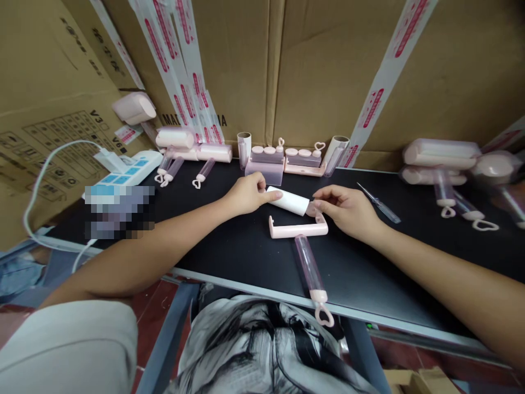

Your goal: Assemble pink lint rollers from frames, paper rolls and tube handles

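A white paper roll (289, 201) is held level above the black table, with my left hand (250, 194) closed on its left end. At the roll's right end, the fingers of my right hand (342, 210) pinch a translucent pink piece (313, 208) that meets the roll. Just below the roll lies a pale pink bracket (296, 230) with upturned ends. Its clear pink handle (310, 265) points toward the table's front edge and ends in a heart-shaped loop (324, 316) hanging past that edge.
Pink parts (264, 169) and cardboard tubes stand along the back. Assembled rollers lie at the back left (175, 138) and right (441, 152). A screwdriver (379, 203) lies right of my right hand. A power strip (127, 174) with a white cable is at the left.
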A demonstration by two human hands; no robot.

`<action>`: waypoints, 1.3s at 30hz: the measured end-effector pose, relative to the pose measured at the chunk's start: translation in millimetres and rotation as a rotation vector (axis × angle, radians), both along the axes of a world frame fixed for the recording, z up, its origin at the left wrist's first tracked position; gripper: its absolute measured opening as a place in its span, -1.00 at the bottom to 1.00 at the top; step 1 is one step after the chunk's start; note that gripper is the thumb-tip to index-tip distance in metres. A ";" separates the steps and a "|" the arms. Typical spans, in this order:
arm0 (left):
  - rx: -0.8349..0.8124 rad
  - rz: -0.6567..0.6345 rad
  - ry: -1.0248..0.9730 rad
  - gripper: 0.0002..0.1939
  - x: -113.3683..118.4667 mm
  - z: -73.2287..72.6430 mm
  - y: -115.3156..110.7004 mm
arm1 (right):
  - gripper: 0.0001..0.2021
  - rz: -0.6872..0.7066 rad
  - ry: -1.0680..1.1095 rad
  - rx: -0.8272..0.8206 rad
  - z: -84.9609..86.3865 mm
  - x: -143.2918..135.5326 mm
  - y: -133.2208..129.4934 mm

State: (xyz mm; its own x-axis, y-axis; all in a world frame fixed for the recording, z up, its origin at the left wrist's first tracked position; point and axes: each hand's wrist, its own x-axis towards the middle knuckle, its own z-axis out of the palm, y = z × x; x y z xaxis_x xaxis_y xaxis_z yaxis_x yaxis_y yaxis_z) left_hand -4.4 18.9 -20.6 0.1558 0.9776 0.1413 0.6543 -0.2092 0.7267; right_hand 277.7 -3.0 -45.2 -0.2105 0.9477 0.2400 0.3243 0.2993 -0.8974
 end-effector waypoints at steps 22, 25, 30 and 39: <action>0.409 -0.369 0.352 -0.39 -9.6 23.2 95.3 | -0.70 -0.183 0.065 -0.125 46.6 -102.1 112.9; 0.389 -0.388 0.401 -0.45 -12.1 22.9 95.6 | -0.69 -0.192 0.045 -0.100 42.4 -103.8 112.8; 0.390 -0.391 0.455 -0.58 -17.9 24.7 93.8 | -0.69 -0.173 0.051 -0.073 43.1 -101.1 108.3; 0.385 -0.450 0.485 -0.38 -28.1 19.6 89.4 | -0.70 -0.130 0.112 -0.073 42.8 -101.8 105.4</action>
